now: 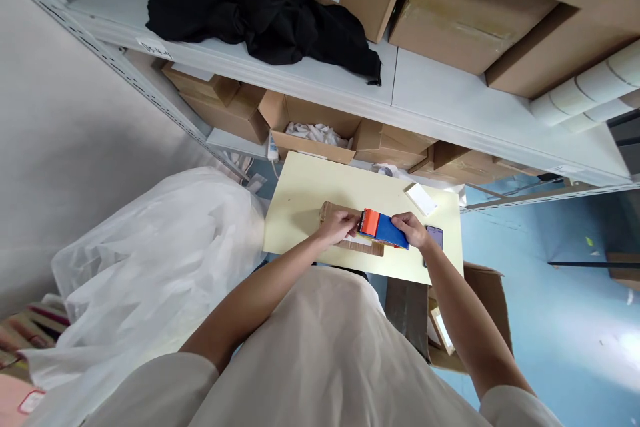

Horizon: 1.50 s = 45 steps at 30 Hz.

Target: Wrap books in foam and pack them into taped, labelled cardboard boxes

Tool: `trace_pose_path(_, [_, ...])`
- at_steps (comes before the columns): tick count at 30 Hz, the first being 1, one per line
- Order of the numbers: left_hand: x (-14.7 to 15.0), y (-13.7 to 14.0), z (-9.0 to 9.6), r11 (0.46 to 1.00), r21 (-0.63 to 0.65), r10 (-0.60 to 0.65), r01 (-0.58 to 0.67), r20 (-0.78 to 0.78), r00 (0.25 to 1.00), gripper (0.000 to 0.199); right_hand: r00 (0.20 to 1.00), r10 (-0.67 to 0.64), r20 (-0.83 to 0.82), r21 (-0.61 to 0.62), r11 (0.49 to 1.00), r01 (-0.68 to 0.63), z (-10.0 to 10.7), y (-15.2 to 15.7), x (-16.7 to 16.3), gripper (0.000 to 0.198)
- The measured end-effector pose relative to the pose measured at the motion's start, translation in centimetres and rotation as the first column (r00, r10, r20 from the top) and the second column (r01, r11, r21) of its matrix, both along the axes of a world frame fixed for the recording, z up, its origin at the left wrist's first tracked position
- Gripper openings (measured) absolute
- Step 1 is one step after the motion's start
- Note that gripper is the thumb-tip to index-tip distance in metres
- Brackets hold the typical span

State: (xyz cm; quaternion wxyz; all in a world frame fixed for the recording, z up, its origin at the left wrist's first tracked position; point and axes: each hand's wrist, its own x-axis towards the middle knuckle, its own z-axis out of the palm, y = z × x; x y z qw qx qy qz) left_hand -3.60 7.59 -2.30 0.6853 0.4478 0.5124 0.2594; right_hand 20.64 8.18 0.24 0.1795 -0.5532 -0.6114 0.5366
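My right hand (411, 229) is wrapped round the blue end of a tape dispenser (391, 230) with an orange front part and a dark toothed edge. My left hand (342, 225) has its fingers curled together right at that toothed edge; what they pinch, if anything, is too small to make out. Beneath both hands a small brown cardboard box (374, 248) lies on the pale yellow table (305, 193), with a white patch partly showing on it. The hands and dispenser cover much of the box.
On the table's right are a white box (421, 199) and a phone (435, 235). Behind stands a shelf (345, 90) with black cloth (260, 7) and cartons. White plastic wrapping (165, 267) bulges at the left; an open carton (483, 300) stands at the right.
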Motion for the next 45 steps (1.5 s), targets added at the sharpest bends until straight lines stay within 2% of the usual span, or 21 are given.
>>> trace_pose_path(3, [-0.6, 0.4, 0.1, 0.995, 0.102, 0.015, -0.012, -0.028, 0.999, 0.023, 0.998, 0.034, 0.06, 0.042, 0.998, -0.036, 0.6, 0.0, -0.5, 0.055])
trace_pose_path(7, [-2.4, 0.5, -0.4, 0.975, 0.217, -0.014, 0.041, -0.123, 0.992, 0.03, 0.974, 0.091, 0.207, 0.085, 0.99, -0.11, 2.0, 0.2, -1.6, 0.051])
trace_pose_path(12, [-6.6, 1.2, -1.4, 0.983, 0.18, 0.062, -0.041, -0.115, 0.991, 0.03, 0.915, 0.098, 0.393, 0.1, 0.984, -0.148, 3.6, 0.4, -1.3, 0.05])
trace_pose_path(15, [-9.6, 1.6, -2.4, 0.984, 0.142, 0.132, -0.112, -0.144, 0.981, 0.031, 0.859, 0.108, 0.5, 0.088, 0.981, -0.174, 3.9, 0.4, -0.6, 0.051])
trace_pose_path(18, [-11.4, 1.8, -4.0, 0.988, 0.107, 0.126, -0.112, -0.141, 0.982, 0.034, 0.815, 0.133, 0.565, 0.074, 0.975, -0.211, 3.9, 0.5, -0.8, 0.051])
trace_pose_path(22, [-11.3, 1.8, -6.7, 0.988, 0.116, 0.125, -0.104, -0.198, 0.972, 0.036, 0.765, 0.147, 0.627, 0.058, 0.97, -0.235, 3.7, 0.7, -2.1, 0.051])
trace_pose_path(27, [-9.0, 1.3, -9.7, 0.981, 0.157, 0.151, -0.111, -0.279, 0.948, 0.034, 0.714, 0.162, 0.682, 0.052, 0.962, -0.268, 3.5, 0.7, -3.0, 0.053])
trace_pose_path(34, [-6.9, -0.1, -10.9, 0.955, 0.277, 0.222, -0.107, -0.428, 0.876, 0.03, 0.709, 0.146, 0.69, 0.046, 0.968, -0.245, 3.2, 0.7, -3.0, 0.055])
trace_pose_path(36, [-7.2, -0.3, -11.3, 0.955, 0.278, 0.235, -0.105, -0.49, 0.84, 0.046, 0.717, 0.138, 0.683, 0.042, 0.973, -0.227, 3.3, 0.6, -3.0, 0.055])
trace_pose_path(38, [-7.8, -0.6, -11.6, 0.956, 0.287, 0.208, -0.053, -0.545, 0.812, 0.066, 0.719, 0.132, 0.682, 0.043, 0.975, -0.22, 3.3, 0.5, -3.1, 0.056])
trace_pose_path(40, [-8.5, -0.7, -11.2, 0.949, 0.313, 0.165, 0.025, -0.564, 0.809, 0.071, 0.72, 0.123, 0.684, 0.058, 0.974, -0.221, 3.3, 0.5, -3.0, 0.055])
trace_pose_path(41, [-8.8, -0.7, -10.6, 0.936, 0.343, 0.139, 0.077, -0.561, 0.816, 0.071, 0.72, 0.119, 0.684, 0.065, 0.973, -0.223, 3.3, 0.4, -3.0, 0.055])
trace_pose_path(43, [-8.9, -0.3, -8.8, 0.87, 0.432, 0.062, 0.237, -0.572, 0.818, 0.082, 0.718, 0.12, 0.686, 0.072, 0.97, -0.23, 3.2, 0.4, -2.9, 0.055])
trace_pose_path(44, [-8.7, 0.0, -7.6, 0.776, 0.487, -0.019, 0.401, -0.617, 0.787, 0.096, 0.717, 0.124, 0.686, 0.07, 0.97, -0.234, 3.2, 0.4, -2.9, 0.056])
trace_pose_path(45, [-8.2, 0.4, -6.5, 0.643, 0.512, -0.096, 0.569, -0.683, 0.724, 0.113, 0.715, 0.128, 0.687, 0.066, 0.969, -0.237, 3.3, 0.4, -2.9, 0.057])
